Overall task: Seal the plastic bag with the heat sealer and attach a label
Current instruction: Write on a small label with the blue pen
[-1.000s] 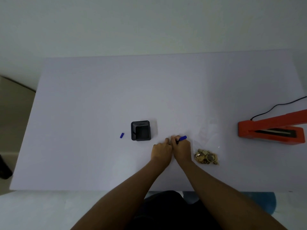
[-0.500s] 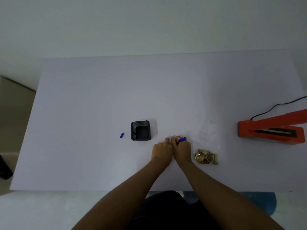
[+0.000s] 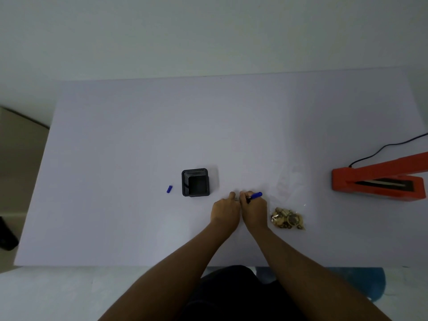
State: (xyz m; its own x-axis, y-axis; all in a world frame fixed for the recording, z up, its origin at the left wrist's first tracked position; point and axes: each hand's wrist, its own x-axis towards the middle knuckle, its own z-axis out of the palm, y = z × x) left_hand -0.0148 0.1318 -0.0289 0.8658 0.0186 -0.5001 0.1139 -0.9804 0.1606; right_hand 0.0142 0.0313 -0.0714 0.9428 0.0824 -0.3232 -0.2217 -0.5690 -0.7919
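My right hand (image 3: 254, 210) grips a blue pen (image 3: 254, 196), tip pointing down-left toward a small pale label hidden mostly between my hands. My left hand (image 3: 225, 210) rests beside it with fingers curled, pressing on the table at the label's spot. A clear plastic bag (image 3: 287, 220) filled with small brown and gold pieces lies just right of my right hand. The orange heat sealer (image 3: 379, 179) sits at the far right, its arm raised.
A black mesh pen holder (image 3: 196, 182) stands left of my hands, and a blue pen cap (image 3: 169, 189) lies further left. The sealer's black cord (image 3: 389, 145) runs off the right edge. Faint clear plastic sheets (image 3: 287, 181) lie behind the bag.
The pen tip and my right hand have shifted very slightly; otherwise the hands stay in the same place.
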